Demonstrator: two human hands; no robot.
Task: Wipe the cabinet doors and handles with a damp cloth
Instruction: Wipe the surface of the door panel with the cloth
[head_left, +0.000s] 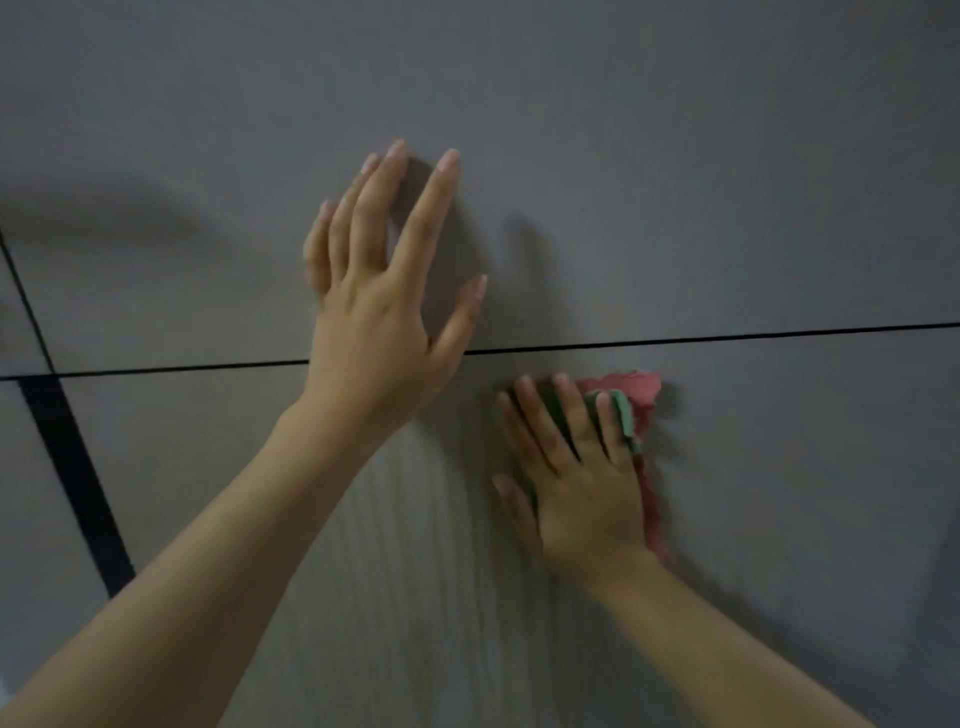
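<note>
Flat grey cabinet doors fill the view, an upper door (675, 182) and a lower door (805, 493), split by a thin dark horizontal gap. My left hand (384, 291) rests with spread fingers on the upper door, its palm across the gap. My right hand (571, 478) presses a red and green cloth (641, 395) flat against the lower door, just below the gap. Faint vertical wet streaks show on the lower door under my left forearm. No handle is visible.
A wider dark vertical strip (78, 483) separates the lower door from another grey panel (31, 519) at the left. A thin slanted gap (26, 301) bounds the upper door on the left.
</note>
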